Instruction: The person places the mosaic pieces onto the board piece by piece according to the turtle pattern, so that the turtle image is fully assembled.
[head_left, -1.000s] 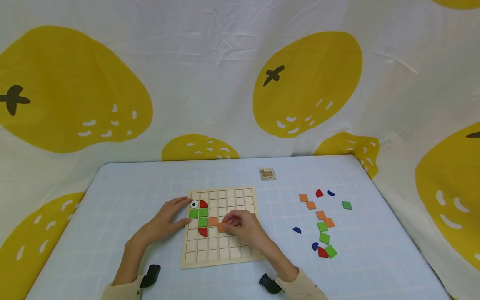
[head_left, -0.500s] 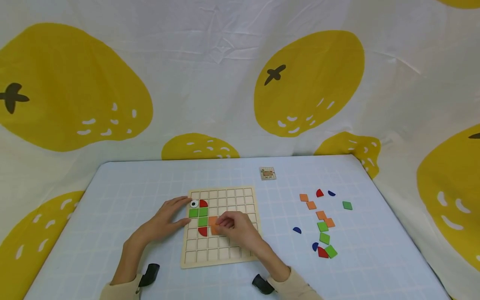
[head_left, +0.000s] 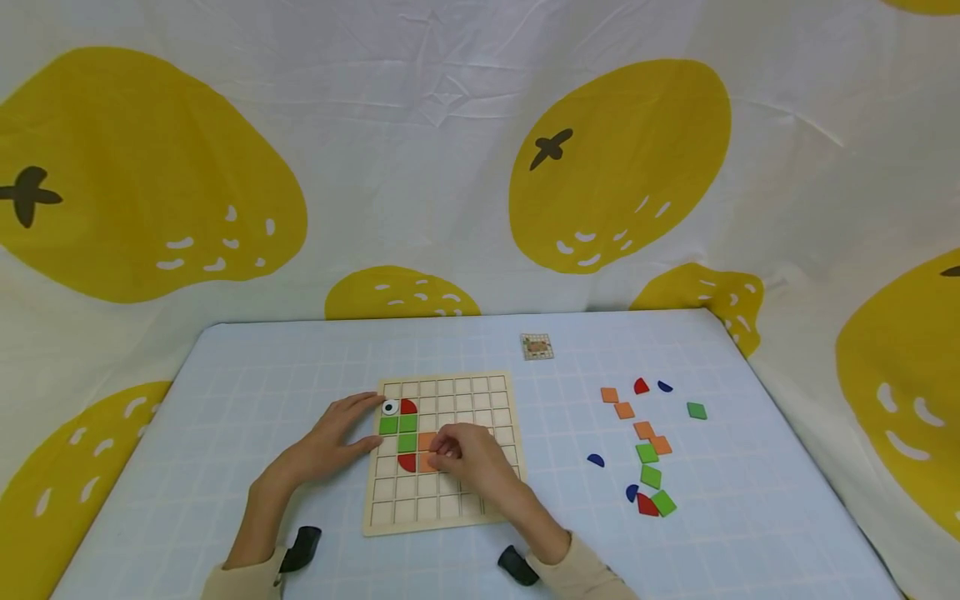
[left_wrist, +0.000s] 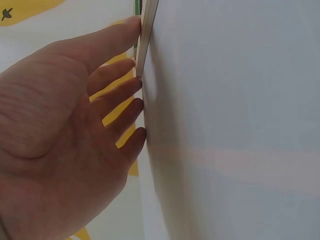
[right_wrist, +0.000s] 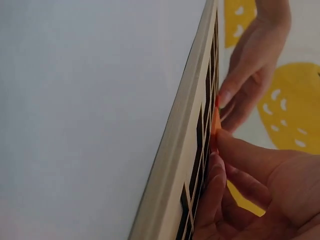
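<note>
A wooden grid board (head_left: 442,508) lies on the table. My left hand (head_left: 333,442) rests against its left edge, fingers and thumb extended; the left wrist view has the fingertips touching the board's side. Over the board's middle, my right hand (head_left: 472,457) pinches an orange square tile (right_wrist: 215,131) between thumb and fingers. That tile sits at a cell just right of the lower red quarter-round tile (head_left: 407,462), partly covered by the fingertips. Above it lies another orange square (head_left: 425,440). Green squares (head_left: 407,442), a round eye tile (head_left: 390,407) and an upper red quarter-round (head_left: 408,406) fill nearby cells.
Loose orange tiles (head_left: 624,410), green tiles (head_left: 651,476), red pieces (head_left: 647,505) and blue half-rounds (head_left: 596,460) lie scattered to the right of the board. A small picture card (head_left: 537,347) lies behind the board. A patterned cloth (head_left: 450,167) hangs beyond the table.
My right hand has moved left with the orange tile, from right of the other orange square to the cell below it. The left hand stays at the board's edge.
</note>
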